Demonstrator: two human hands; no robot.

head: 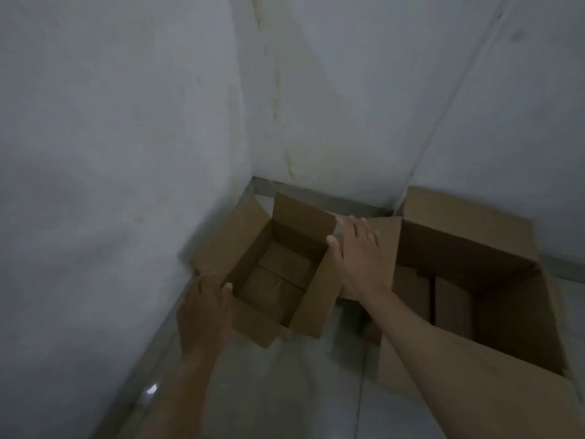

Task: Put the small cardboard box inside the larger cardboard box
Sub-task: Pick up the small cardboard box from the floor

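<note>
The small cardboard box (278, 280) stands open and empty in the corner of the room, its flaps turned up and outward. My left hand (205, 307) grips its near-left corner, with the thumb hooked over the rim. My right hand (359, 255) presses flat against the box's right flap, the thumb on the far-right corner of the rim. The larger cardboard box (459, 245) sits open on the floor immediately to the right, its flaps spread, partly hidden behind my right forearm. Whether the small box rests on the floor or is lifted slightly I cannot tell.
White walls (126, 153) close in on the left and behind the boxes, meeting in a corner just behind the small box. Pale floor tiles (285, 391) stretch toward me. The light is dim.
</note>
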